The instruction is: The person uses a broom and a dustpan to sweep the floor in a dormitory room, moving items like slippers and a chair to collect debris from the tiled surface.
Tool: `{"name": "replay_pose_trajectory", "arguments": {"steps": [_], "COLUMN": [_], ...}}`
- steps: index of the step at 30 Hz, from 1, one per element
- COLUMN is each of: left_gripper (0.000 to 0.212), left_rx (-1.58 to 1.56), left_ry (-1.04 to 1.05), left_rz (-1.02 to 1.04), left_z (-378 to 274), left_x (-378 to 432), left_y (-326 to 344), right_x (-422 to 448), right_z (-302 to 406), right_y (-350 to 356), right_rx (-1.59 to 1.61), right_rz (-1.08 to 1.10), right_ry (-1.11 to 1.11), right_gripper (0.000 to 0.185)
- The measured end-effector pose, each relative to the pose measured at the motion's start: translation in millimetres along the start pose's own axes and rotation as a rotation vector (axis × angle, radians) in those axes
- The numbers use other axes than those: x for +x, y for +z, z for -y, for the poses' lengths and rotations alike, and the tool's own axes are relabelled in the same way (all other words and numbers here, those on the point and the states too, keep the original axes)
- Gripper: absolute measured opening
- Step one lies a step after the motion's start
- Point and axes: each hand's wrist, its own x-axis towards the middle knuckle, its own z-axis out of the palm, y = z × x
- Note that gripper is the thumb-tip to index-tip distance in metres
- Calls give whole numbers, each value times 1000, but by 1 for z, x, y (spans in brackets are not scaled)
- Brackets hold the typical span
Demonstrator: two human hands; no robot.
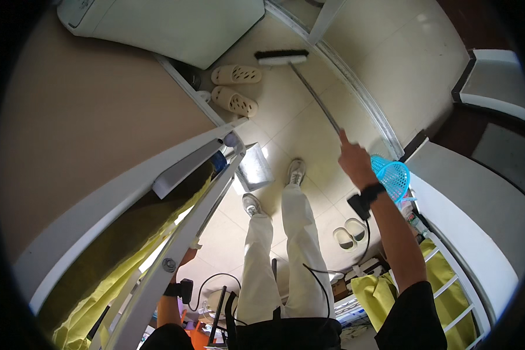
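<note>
My right hand [355, 162] grips the metal handle of a push broom [317, 98], the index finger laid along the shaft. The broom's head [283, 57], white with dark bristles, rests on the tiled floor near a door track. My left hand [189, 256] is low on the left, largely covered by a white bed-frame post [175, 253]. A thin grey handle [216, 205] runs from it, along the post, towards a silvery dustpan [254, 168]. The dustpan is in front of my left shoe. Its toothed edge faces left.
Beige clogs [235, 89] lie by a white cabinet or appliance [170, 26]. A blue mesh basket [393, 177] stands right of my hand, and pale slippers [350, 235] are below it. A sliding-door track [363, 100] crosses the floor. Bed frames with yellow cloth [450, 288] flank both sides.
</note>
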Motion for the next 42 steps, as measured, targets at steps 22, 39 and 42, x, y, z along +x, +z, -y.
{"name": "replay_pose_trajectory", "arguments": {"steps": [22, 39, 42], "left_gripper": [17, 14, 15], "left_rx": [46, -142, -70], "left_ry": [16, -20, -40], "left_rz": [-154, -36, -46], "left_z": [18, 69, 74], "left_x": [-13, -15, -18], "left_y": [13, 50, 50], "right_x": [-66, -79, -31], "right_z": [20, 9, 27], "right_y": [32, -1, -30], "right_rx": [103, 235, 119], "right_rz": [133, 84, -16], "right_ry": [100, 130, 29], "right_gripper": [73, 55, 54]}}
